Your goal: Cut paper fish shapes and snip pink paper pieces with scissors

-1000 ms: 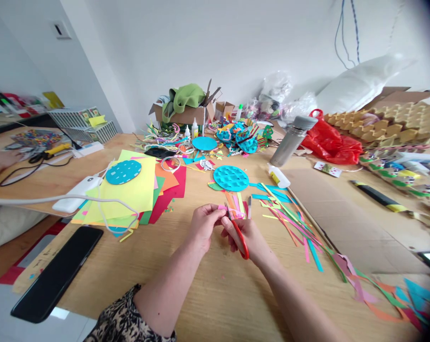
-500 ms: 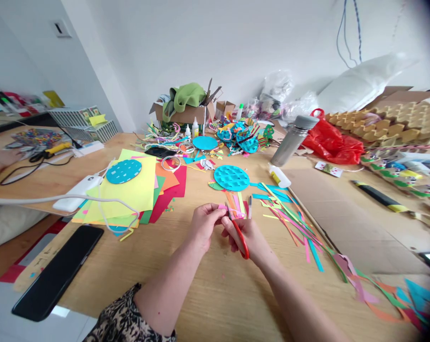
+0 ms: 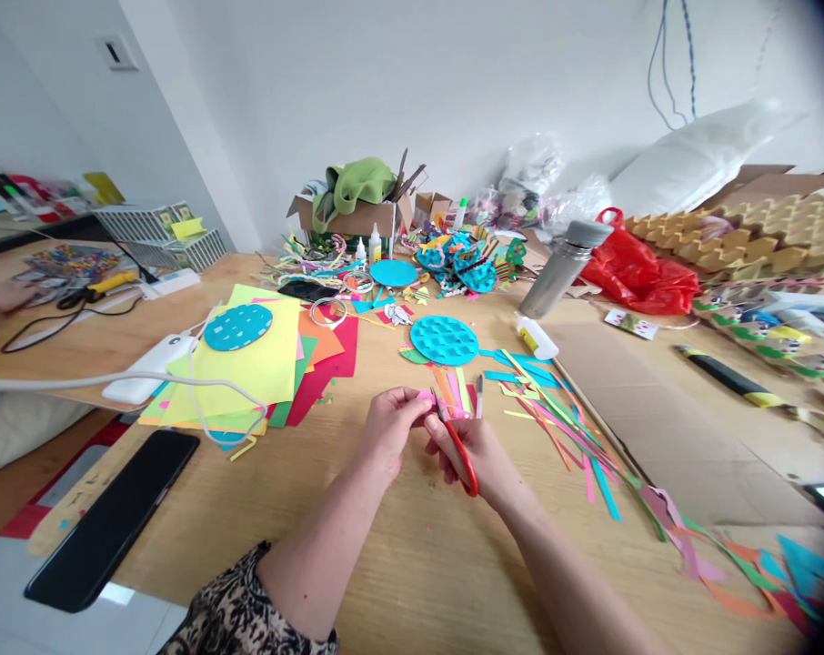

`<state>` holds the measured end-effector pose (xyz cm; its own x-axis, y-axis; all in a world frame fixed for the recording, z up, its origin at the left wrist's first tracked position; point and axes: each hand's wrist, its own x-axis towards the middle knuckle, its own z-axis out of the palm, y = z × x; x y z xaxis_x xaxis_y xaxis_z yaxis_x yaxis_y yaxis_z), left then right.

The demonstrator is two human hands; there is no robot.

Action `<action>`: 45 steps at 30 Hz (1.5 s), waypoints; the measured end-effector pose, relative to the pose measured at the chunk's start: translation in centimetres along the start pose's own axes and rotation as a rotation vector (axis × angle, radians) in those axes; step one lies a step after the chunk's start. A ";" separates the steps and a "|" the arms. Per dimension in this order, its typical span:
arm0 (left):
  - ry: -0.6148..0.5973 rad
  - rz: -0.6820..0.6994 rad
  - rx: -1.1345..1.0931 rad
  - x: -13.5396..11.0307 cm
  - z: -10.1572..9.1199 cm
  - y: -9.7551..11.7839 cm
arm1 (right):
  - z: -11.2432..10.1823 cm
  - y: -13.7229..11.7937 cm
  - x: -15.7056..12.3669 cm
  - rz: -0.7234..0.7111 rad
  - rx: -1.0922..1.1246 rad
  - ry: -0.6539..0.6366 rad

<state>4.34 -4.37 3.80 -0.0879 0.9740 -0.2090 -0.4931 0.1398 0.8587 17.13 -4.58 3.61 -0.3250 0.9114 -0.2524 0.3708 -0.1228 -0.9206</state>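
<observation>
In the middle of the table my left hand [image 3: 393,423] pinches a small piece of pink paper [image 3: 425,396] between thumb and fingers. My right hand [image 3: 477,450] is closed on red-handled scissors [image 3: 458,446], whose blades point up and left against the pink paper. Just beyond my hands lie several coloured paper strips [image 3: 461,387] and a pen [image 3: 479,393], partly hidden by my right hand. Behind them sits a blue disc with raised round bumps [image 3: 444,340]. A patterned blue oval [image 3: 238,327] rests on yellow paper [image 3: 248,377] to the left.
A phone [image 3: 112,523] lies front left, near a white power strip [image 3: 145,368] and its cable. At right are loose paper strips [image 3: 576,437], a glue bottle [image 3: 536,337], a cardboard sheet [image 3: 644,409], a cutter knife [image 3: 726,375] and a steel bottle [image 3: 563,270]. Another person's hand [image 3: 6,300] is far left.
My hands and the scissors stay almost in place; the pink piece between them has shifted slightly. At far left the other person's hand has moved a little.
</observation>
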 end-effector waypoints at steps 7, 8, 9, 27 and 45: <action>0.005 -0.009 0.049 0.2 -0.1 0.5 | -0.1 0.1 0.1 -0.003 -0.013 -0.012; 0.010 -0.010 0.053 0.2 -0.1 0.5 | -0.1 0.1 0.0 0.002 -0.013 -0.016; 0.013 -0.011 0.057 0.2 -0.2 0.6 | -0.1 0.0 0.0 0.007 -0.012 -0.019; -0.066 -0.057 0.076 0.2 -0.4 0.8 | -0.2 0.0 0.0 -0.017 -0.005 -0.020; -0.140 -0.098 0.111 0.4 -0.7 0.5 | -0.1 -0.1 0.0 0.007 -0.003 -0.013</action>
<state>3.43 -3.99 3.83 0.0808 0.9691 -0.2332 -0.3946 0.2460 0.8853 17.22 -4.53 3.79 -0.3340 0.9052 -0.2627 0.3754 -0.1279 -0.9180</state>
